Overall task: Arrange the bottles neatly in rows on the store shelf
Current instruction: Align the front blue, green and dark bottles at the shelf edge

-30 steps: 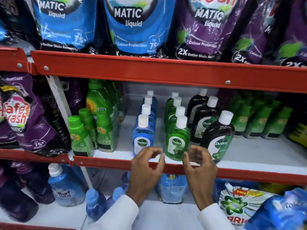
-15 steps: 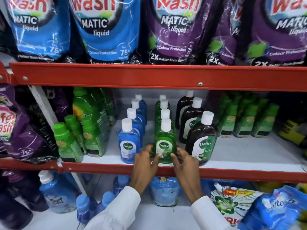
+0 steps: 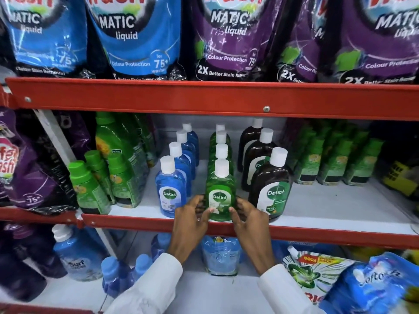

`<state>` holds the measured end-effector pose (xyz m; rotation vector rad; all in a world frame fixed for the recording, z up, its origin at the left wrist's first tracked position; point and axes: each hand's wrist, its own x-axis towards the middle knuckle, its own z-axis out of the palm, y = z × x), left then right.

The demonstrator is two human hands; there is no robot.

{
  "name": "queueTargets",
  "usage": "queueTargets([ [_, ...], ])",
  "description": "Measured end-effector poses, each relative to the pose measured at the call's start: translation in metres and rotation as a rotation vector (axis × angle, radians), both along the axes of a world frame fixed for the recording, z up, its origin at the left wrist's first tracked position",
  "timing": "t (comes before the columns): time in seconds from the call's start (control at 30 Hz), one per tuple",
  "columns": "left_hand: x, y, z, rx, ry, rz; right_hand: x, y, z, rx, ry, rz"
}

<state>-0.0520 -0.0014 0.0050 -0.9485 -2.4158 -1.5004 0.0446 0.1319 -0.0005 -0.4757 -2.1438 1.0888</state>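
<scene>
Three rows of Dettol bottles stand on the white middle shelf (image 3: 328, 207). The front green bottle (image 3: 220, 186) stands at the shelf's front edge with several green ones lined up behind it. My left hand (image 3: 191, 217) grips its lower left side and my right hand (image 3: 246, 217) its lower right side, thumbs on the label. A blue bottle (image 3: 170, 189) heads the row to the left. A dark brown bottle (image 3: 271, 189) heads the row to the right.
Green-capped bottles (image 3: 87, 189) crowd the shelf's left end and more green bottles (image 3: 331, 162) stand at the back right. Detergent pouches (image 3: 136, 35) fill the shelf above the red rail (image 3: 204, 99). Blue bottles and pouches (image 3: 77, 257) sit on the lower shelf.
Both hands moved from open in front of the shelf onto the front green bottle and now clasp its base. The camera has come closer to the shelf.
</scene>
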Motion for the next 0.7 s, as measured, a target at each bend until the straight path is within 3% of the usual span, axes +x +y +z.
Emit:
queueTargets([
  [0.23, 0.010, -0.003, 0.001, 0.106, -0.019, 0.062, 0.014, -0.002, 0.009, -0.055, 0.048, -0.010],
  [0.33, 0.033, -0.010, 0.004, 0.259, 0.141, 0.210, 0.045, 0.005, 0.008, -0.023, 0.160, -0.137],
  [0.4, 0.056, -0.004, 0.012, 0.328, 0.216, 0.197, 0.066, 0.021, 0.009, 0.019, 0.217, -0.245],
  [0.5, 0.078, 0.025, 0.016, 0.249, 0.148, 0.058, 0.075, 0.056, 0.011, -0.015, 0.236, -0.343],
  [0.57, 0.084, 0.047, 0.012, 0.162, 0.071, -0.003, 0.073, 0.078, 0.013, -0.002, 0.139, -0.268],
  [0.7, 0.085, 0.073, 0.009, 0.040, 0.102, -0.022, 0.070, 0.105, 0.015, 0.086, -0.082, -0.051],
])
